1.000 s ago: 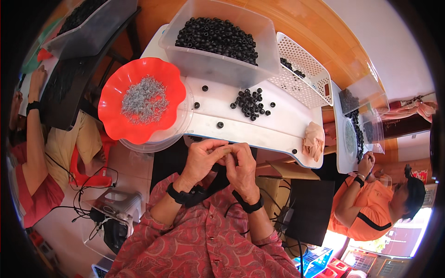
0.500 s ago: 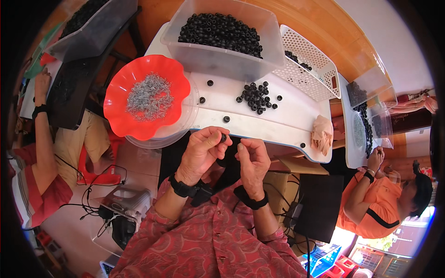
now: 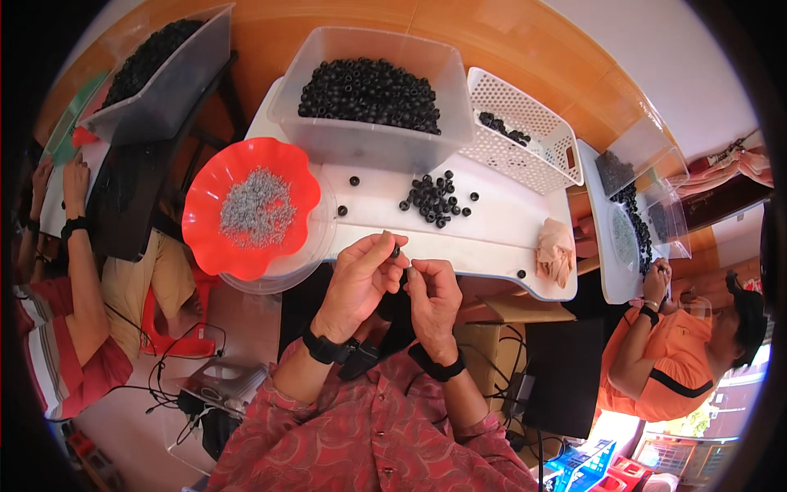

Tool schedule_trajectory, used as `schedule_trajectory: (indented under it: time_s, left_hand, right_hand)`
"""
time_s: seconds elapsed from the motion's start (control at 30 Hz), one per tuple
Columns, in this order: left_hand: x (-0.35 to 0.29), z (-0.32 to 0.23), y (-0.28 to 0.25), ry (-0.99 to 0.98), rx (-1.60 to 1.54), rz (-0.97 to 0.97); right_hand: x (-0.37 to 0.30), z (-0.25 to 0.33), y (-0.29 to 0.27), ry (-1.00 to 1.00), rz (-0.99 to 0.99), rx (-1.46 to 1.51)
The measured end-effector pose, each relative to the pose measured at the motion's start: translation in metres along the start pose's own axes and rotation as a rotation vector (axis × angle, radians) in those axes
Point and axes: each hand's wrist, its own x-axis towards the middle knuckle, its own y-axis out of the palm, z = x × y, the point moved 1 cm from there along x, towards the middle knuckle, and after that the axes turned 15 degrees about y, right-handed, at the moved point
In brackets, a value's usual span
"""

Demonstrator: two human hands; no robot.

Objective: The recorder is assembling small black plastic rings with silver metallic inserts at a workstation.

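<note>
My left hand (image 3: pixel 356 275) pinches a small round black part with a hole (image 3: pixel 396 251) between thumb and fingertips. Close beside it, my right hand (image 3: pixel 435 305) is closed in a pinch, and a tiny pale bit shows at its fingertips, too small to name. Both hands are just off the near edge of the white table (image 3: pixel 377 238). Beyond them lies a loose pile of the same black parts (image 3: pixel 434 199). To the left, a red wavy-rimmed bowl (image 3: pixel 205 193) contains many small clear-grey pieces (image 3: pixel 257 207).
Behind the pile stand a clear bin (image 3: pixel 369 148) full of black parts and a white perforated basket (image 3: pixel 525 156). A crumpled tan cloth (image 3: pixel 555 252) lies at the table's right end. Co-workers sit left and right, the right one in an orange shirt (image 3: pixel 656 361).
My right hand has moved left, and its fingertips now almost meet the black part in my left hand. The table and its contents appear slightly lower and farther left.
</note>
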Motion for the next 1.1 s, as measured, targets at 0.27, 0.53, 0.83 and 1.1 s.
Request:
schedule_trajectory:
  time_s: [0.27,0.53,0.83,1.1]
  left_hand:
    - [0.075,-0.003,0.067,-0.108,0.193,0.063]
    - [0.168,0.023,0.131,-0.045,0.166,-0.078]
    - [0.168,0.057,0.154,-0.115,-0.111,-0.095]
    - [0.220,0.079,0.166,-0.022,-0.243,-0.126]
  right_hand:
    - [0.035,-0.014,-0.017,-0.136,-0.145,-0.247]
    - [0.044,-0.037,-0.020,0.126,-0.067,-0.175]
    - [0.044,-0.051,-0.018,-0.045,-0.116,-0.266]
    - [0.036,-0.030,-0.018,0.153,-0.074,-0.184]
